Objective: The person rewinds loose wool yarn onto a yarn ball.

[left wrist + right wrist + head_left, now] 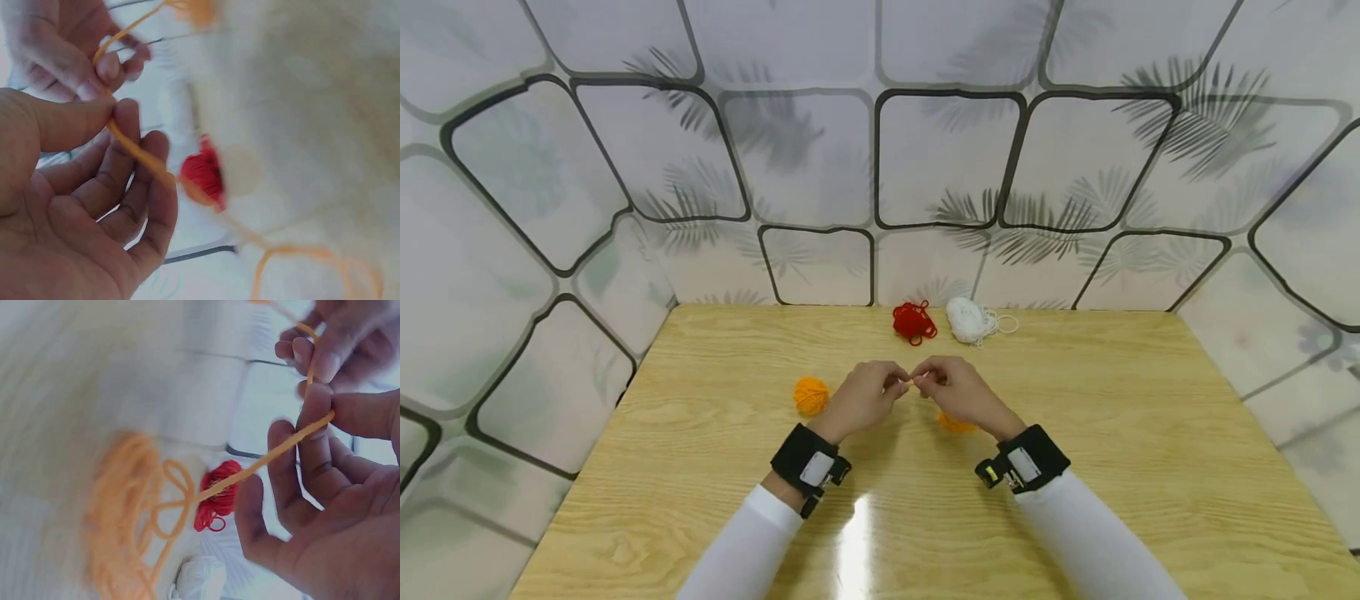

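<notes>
My left hand (863,398) and right hand (961,392) meet above the middle of the table, fingertips close together. Between them runs a strand of orange yarn (269,455). Thumb and index finger of the left hand pinch it in the left wrist view, the other fingers loosely bent. The right hand pinches the same strand between thumb and index finger. One end trails down to a loose orange yarn bundle (125,512), partly hidden under the right hand in the head view. Beside the left wrist lies a round orange yarn ball (811,396).
Toward the back edge of the wooden table (1120,417) lie a red yarn ball (913,322) and a white yarn ball (966,321) with loose loops on its right. A patterned backdrop (820,167) rises behind the table and along its sides.
</notes>
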### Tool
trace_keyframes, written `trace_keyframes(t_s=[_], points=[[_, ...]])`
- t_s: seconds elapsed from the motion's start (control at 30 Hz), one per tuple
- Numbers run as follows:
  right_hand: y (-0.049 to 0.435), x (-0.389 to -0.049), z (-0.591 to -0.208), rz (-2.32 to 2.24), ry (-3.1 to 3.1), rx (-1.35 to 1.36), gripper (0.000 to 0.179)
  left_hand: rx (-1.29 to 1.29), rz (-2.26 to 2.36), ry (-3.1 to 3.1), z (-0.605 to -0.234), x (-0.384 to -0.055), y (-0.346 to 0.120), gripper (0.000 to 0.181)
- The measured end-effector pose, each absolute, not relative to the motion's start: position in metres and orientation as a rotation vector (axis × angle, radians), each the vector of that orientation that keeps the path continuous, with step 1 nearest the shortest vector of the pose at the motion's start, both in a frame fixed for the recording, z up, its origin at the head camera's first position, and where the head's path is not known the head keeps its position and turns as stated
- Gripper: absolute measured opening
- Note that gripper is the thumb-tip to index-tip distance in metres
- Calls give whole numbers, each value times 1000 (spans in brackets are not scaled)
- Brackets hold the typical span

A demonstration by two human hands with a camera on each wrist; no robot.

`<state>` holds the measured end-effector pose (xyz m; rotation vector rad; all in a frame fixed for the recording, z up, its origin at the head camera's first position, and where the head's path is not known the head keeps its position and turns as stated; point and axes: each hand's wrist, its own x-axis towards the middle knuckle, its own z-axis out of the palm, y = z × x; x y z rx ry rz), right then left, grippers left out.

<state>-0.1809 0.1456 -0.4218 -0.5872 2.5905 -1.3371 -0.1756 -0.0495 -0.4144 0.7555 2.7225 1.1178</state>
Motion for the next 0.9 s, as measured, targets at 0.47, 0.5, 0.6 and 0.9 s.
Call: trace_keyframes(t_s=[0.47,0.5,0.6,0.9], points=[[172,-189,-396,-1537,2208,-462,32,694,1437,2661,-389,-174,-70,16],[175,-189,-395,-1559,2193,-462,33,683,1471,2655,-388,-174,-73,17],[189,-189,-392,-1623,2162,-462,33,647,1555,2647,-386,-174,-82,18],[236,-186,-376,-1773,2126,-442,32,409,1873,2505,-376,-173,-113,22]])
